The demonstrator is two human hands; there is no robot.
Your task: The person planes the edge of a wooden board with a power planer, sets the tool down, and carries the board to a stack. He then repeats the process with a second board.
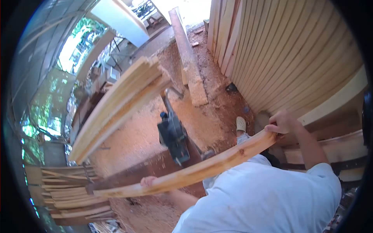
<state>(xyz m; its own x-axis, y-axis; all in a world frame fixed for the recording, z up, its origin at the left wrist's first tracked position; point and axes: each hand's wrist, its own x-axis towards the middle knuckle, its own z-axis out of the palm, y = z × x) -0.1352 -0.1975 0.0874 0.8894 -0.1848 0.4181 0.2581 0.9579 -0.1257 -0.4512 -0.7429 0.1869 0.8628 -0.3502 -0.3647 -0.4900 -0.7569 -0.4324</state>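
A long wooden board (202,169) lies slantwise across the front of my body, its far end low on the left. My right hand (283,122) is closed around its near end, thumb on top. Farther along, my left hand (148,181) grips the board from behind, with only its fingertips showing over the upper edge; the palm is hidden. Just beyond the board's middle stands a dark machine (172,136) with a metal arm, close to the board's edge.
Stacked planks (116,105) rise beyond the machine on the left. Cut strips (74,194) are piled at lower left. Many boards (295,50) stand in a row on the right. A long beam (188,58) lies on the sawdust-covered floor (132,143).
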